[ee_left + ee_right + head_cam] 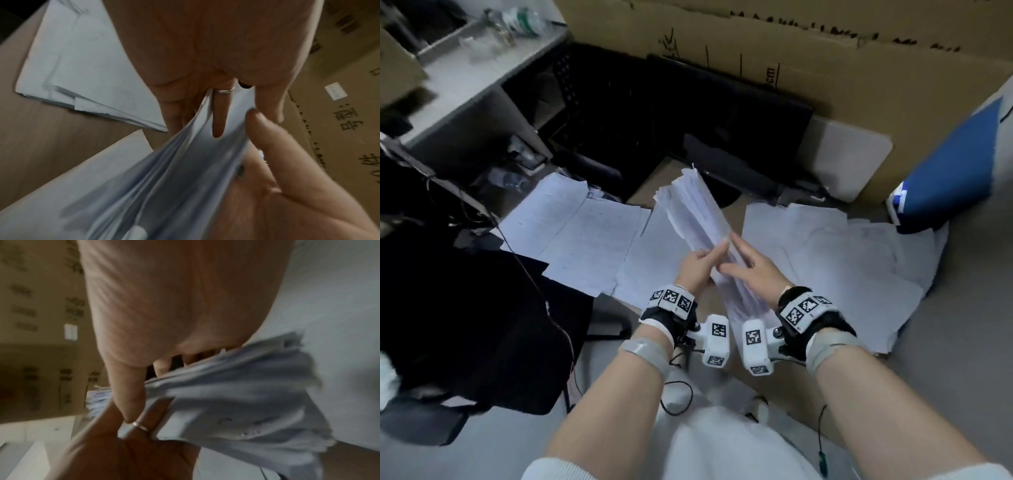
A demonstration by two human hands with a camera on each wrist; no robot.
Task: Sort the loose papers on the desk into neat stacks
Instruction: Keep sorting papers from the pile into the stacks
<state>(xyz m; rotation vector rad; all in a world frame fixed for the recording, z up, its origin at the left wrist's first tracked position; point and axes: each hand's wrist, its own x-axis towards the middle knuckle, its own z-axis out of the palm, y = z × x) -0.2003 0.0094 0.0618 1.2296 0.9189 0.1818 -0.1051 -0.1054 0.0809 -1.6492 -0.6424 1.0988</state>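
I log one flat brown cardboard worktop. On it, left: overlapping white handwritten sheets. Right: a loose, fanned spread of white sheets, its far corner beside a blue-and-white bag.

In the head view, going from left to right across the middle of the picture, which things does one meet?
Black bag → written sheets lying flat → left hand → held bundle of papers → right hand → spread loose papers → blue and white object.

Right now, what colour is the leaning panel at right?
Blue panel with white edges; head view.
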